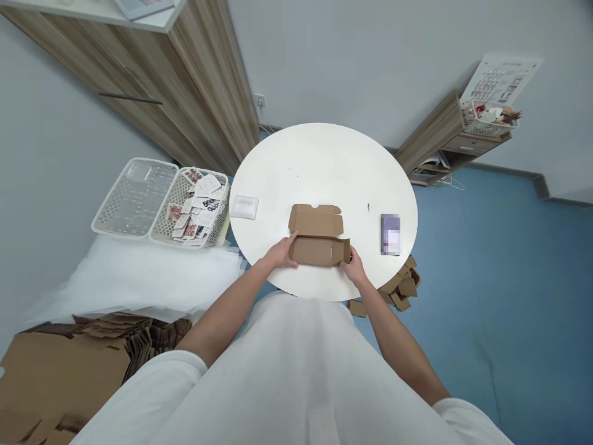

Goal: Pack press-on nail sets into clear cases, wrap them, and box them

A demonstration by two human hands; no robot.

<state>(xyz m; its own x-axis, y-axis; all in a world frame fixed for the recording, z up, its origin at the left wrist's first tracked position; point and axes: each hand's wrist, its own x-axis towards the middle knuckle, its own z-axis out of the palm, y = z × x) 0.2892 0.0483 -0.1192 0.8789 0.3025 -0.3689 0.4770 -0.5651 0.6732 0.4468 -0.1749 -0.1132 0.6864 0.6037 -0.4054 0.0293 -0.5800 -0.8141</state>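
A small brown cardboard box [310, 251] lies on the white round table [333, 167] near its front edge, its lid folded back flat away from me. My left hand [281, 253] grips the box's left end, thumb on the near side of the fold and fingers along the wall. At the opposite end, my right hand [354, 267] is closed on the right wall and its corner; some of its fingers are hidden behind the cardboard. A narrow slit shows in the box floor near the right end.
A flat white packet [244, 207] lies at the table's left, a blurred purple item [390, 235] at its right. White baskets [160, 238] of cards and clear packs, white sheets [152, 275] and stacked flat cardboard [60, 371] are to the left. Cardboard boxes [403, 285] lie on the floor at right.
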